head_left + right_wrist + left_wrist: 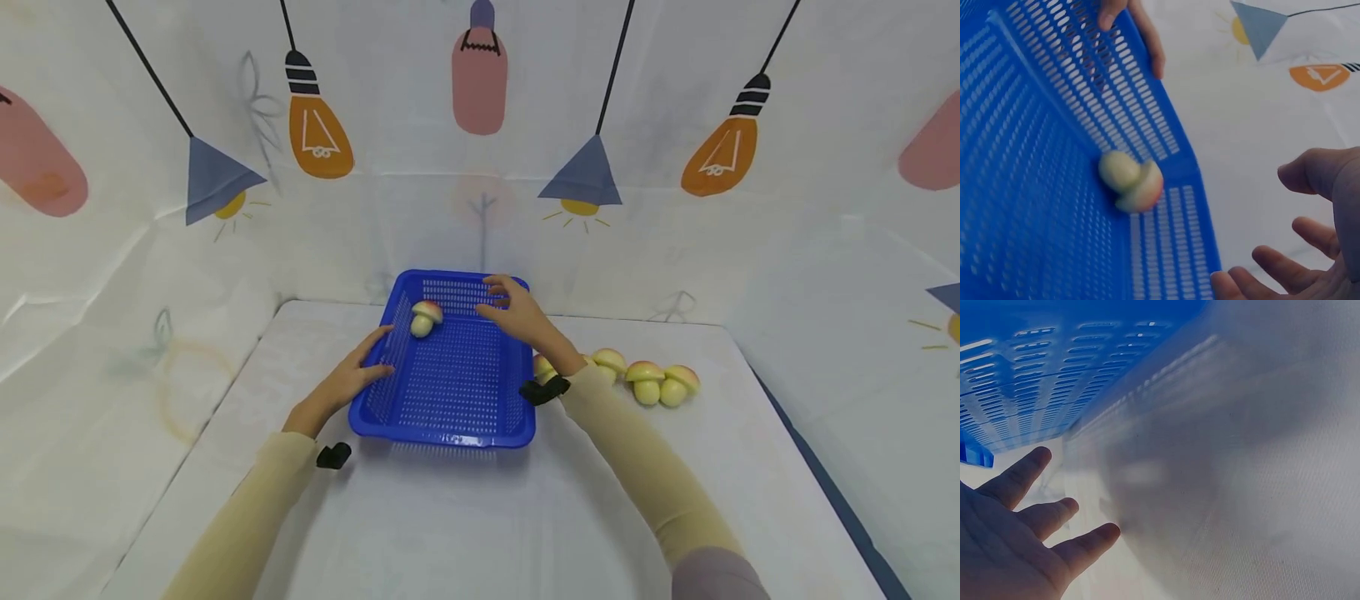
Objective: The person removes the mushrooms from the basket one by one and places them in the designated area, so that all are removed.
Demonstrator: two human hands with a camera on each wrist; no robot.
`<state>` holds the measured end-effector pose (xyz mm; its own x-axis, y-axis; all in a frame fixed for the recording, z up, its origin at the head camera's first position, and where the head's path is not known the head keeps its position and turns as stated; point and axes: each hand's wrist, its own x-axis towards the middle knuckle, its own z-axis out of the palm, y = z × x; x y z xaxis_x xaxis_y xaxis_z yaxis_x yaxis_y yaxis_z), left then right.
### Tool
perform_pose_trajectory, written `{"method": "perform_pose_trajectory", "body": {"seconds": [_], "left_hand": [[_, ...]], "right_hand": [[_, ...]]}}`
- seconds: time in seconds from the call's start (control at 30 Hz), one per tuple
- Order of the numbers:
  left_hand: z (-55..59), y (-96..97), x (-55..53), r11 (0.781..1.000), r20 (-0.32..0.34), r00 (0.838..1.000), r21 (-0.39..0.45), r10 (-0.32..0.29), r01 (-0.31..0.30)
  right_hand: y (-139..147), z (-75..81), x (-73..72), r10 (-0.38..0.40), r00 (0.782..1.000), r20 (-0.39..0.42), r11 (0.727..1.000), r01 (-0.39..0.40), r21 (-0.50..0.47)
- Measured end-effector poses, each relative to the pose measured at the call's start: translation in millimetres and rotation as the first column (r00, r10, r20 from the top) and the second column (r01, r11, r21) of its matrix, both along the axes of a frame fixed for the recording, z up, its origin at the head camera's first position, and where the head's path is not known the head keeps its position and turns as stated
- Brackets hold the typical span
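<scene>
A blue plastic basket (450,375) with slotted walls stands in front of me, with a shadow under its near edge. My left hand (348,379) holds its left rim, thumb over the inside and fingers along the outside; in the left wrist view several fingers (1016,481) spread out beside the slotted wall. One toy mushroom (425,318), with a pale stem and a yellow-red cap, lies in the basket's far left corner. Over the far right rim my right hand (517,312) hovers with fingers loosely bent and nothing in them.
Several more toy mushrooms (647,382) lie on the white table (450,533) right of the basket, some partly hidden by my right forearm. A white cloth (420,217) printed with lamps and bulbs hangs behind the table and along its sides.
</scene>
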<state>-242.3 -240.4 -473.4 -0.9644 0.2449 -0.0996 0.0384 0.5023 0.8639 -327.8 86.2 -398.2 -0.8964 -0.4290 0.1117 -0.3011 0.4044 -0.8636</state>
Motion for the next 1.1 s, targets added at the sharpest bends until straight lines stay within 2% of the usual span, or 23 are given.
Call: {"method": "perform_pose_trajectory", "body": {"seconds": [0.13,0.4,0.67,1.1], "left_hand": [[-2.1,1.3,-3.6,1.0,-0.015,1.0,-0.014,-0.009,0.008],[-3.6,2.4,-4.8,1.0,-0.017,1.0,-0.003,0.0,0.0],[-4.7,0.0,-1.5,1.0,-0.01,1.0,0.003,0.014,-0.014],[-2.8,0.2,0.2,1.0,0.014,1.0,0.013,0.027,-0.027]], "right_hand": [[-16.8,-7.3,-4.1,-0.034,0.997,0.066,0.997,0.038,-0.06],[-51.2,-24.6,-12.2,-0.049,0.993,0.106,0.999,0.05,-0.011],[-72.3,-44.7,-14.2,-0.072,0.97,0.233,0.996,0.082,-0.037],[-82.4,-50.5,-18.7,-0.09,0.966,0.243,0.996,0.091,0.008]]}}
